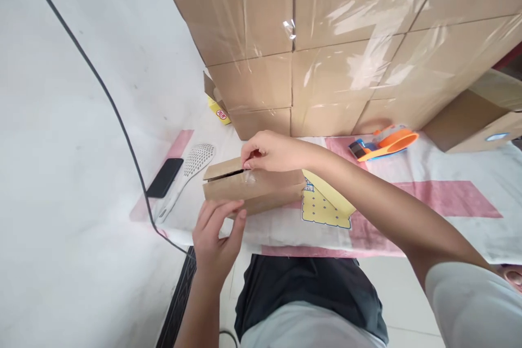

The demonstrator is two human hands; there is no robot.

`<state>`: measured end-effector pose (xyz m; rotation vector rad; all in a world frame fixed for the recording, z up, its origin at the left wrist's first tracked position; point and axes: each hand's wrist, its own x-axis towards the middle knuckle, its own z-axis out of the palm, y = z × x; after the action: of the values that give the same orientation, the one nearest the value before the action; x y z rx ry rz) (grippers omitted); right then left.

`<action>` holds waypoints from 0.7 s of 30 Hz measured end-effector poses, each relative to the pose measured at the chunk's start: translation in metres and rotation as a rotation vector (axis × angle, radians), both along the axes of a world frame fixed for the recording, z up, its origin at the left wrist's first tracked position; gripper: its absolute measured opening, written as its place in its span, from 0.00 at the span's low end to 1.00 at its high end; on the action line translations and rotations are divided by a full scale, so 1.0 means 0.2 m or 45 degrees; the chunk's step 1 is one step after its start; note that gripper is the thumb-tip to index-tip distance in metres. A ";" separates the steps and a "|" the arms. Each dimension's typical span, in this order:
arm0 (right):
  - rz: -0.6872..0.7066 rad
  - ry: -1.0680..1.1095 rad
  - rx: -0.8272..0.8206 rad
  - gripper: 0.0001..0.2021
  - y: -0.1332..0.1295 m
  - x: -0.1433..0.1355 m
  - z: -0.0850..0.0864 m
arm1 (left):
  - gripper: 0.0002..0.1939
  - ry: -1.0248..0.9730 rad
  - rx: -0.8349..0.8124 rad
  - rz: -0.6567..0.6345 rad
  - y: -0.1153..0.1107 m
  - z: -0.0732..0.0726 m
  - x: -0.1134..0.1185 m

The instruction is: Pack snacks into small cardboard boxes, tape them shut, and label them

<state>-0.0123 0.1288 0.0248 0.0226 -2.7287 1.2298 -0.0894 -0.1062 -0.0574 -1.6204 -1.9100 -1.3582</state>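
A small brown cardboard box (pixel 269 190) lies lengthwise on the cloth-covered table. A dark slit shows along the left part of its top seam. My right hand (pixel 269 151) reaches over the box with thumb and forefinger pinched at that seam. Just under these fingertips shines a bit of clear tape (pixel 250 177); what exactly the pinch holds is partly hidden. My left hand (pixel 218 231) is bent against the near left side of the box, thumb and fingertips on its edge. Right of the box, partly under my right forearm, lies a yellow patterned paper item (pixel 325 207).
Large taped cardboard (pixel 342 54) stands along the back. A tape dispenser (pixel 385 144) with orange parts and an open carton (pixel 481 114) are at the right. Left lie a white slotted skimmer (pixel 198 160) and a black phone (pixel 165 178); a cable (pixel 110 92) crosses there. A yellow carton (pixel 219 110) stands behind.
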 end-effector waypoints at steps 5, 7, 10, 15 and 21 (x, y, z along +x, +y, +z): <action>0.097 -0.109 0.196 0.09 0.02 -0.08 0.03 | 0.16 0.400 -0.155 0.139 0.09 0.03 -0.07; 0.114 -0.144 0.260 0.09 0.02 -0.09 0.03 | 0.18 0.442 -0.232 0.153 0.11 0.00 -0.08; 0.144 -0.181 0.329 0.10 0.03 -0.10 0.02 | 0.19 0.478 -0.282 0.172 0.13 -0.02 -0.07; 0.093 -0.123 0.521 0.06 0.02 -0.08 -0.03 | 0.19 0.563 -0.328 0.239 0.13 -0.03 -0.05; -0.478 -0.039 0.793 0.50 -0.01 -0.08 -0.08 | 0.20 0.575 -0.362 0.265 0.16 -0.04 -0.03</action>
<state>-0.0286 0.1267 0.0083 -0.4167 -2.8407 0.2693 -0.0954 -0.0751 -0.0656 -1.6195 -1.9745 -0.5945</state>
